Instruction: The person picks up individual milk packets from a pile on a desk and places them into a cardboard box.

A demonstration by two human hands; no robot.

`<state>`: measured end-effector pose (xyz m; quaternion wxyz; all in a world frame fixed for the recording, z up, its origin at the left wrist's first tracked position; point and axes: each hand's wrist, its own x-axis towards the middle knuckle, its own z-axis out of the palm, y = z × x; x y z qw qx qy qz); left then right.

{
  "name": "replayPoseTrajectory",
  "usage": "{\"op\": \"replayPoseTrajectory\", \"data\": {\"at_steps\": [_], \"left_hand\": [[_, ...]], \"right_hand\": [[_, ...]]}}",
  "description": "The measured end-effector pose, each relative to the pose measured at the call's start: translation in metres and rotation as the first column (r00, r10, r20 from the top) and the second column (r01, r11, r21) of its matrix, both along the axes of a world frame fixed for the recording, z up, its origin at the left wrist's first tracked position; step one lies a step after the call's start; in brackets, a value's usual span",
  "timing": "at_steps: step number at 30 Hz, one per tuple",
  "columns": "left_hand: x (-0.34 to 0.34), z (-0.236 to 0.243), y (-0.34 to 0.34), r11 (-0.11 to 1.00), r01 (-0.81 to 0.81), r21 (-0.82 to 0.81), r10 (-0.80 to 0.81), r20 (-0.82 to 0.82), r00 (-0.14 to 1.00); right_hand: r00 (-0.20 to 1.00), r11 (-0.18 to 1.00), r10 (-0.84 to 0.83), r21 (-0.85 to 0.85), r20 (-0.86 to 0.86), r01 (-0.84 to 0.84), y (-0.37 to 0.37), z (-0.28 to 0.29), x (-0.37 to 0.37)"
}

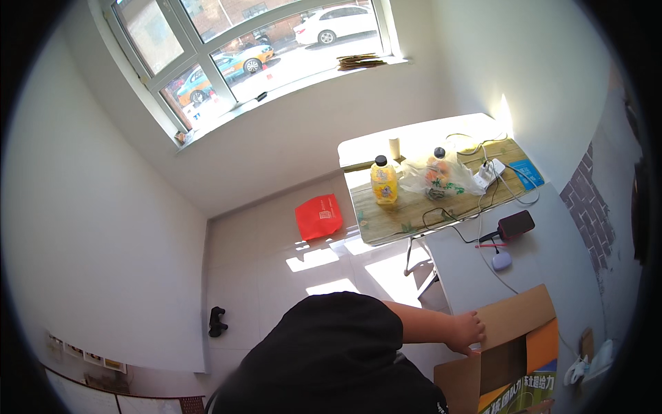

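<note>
My left hand point(465, 333) reaches to the right from a black sleeve, its forearm bare. The fingers are curled at the near corner of an open cardboard box point(516, 312), where two raised brown flaps meet, and they seem to hold the flap edge. The box's dark inside shows between the flaps. Its outer side is printed in orange, green and yellow, and the lower edge of the picture cuts it off. My right hand is out of the picture.
A folding table point(400, 224) bears a yellow drink bottle point(384, 181), a paper cup point(394, 148), a plastic bag point(420, 178) and a power strip point(488, 176). A black brush-like object point(516, 224) lies on the white table point(469, 276). A red bag point(319, 217) rests on the floor.
</note>
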<state>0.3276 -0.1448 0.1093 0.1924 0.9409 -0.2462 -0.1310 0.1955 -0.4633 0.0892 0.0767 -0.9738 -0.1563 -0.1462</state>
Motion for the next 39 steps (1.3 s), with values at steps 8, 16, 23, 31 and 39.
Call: {"op": "replayPoseTrajectory", "data": {"at_steps": [8, 16, 23, 31, 39], "left_hand": [[-0.006, 0.01, -0.03, 0.961, 0.193, 0.2, -0.248, 0.308, 0.918], [-0.015, -0.007, -0.046, 0.933, 0.219, 0.286, -0.289, 0.23, 0.929], [-0.016, -0.018, -0.052, 0.957, 0.206, 0.206, -0.262, 0.299, 0.917], [-0.024, -0.017, -0.052, 0.985, 0.132, 0.11, -0.161, 0.335, 0.928], [-0.026, -0.02, -0.056, 0.986, 0.16, 0.055, -0.169, 0.267, 0.949]], "right_hand": [[0.907, 0.969, -0.231, 0.007, -0.353, 0.249, 0.015, 0.028, -0.009], [0.969, 0.967, -0.179, 0.152, -0.17, 0.205, 0.013, 0.031, 0.015], [0.964, 0.992, 0.097, 0.105, -0.246, -0.073, 0.041, 0.01, 0.098], [0.987, 0.987, 0.025, -0.156, -0.156, -0.05, -0.012, 0.092, 0.074], [0.765, 0.817, -0.421, 0.164, -0.487, 0.553, -0.126, 0.07, 0.008]]}}
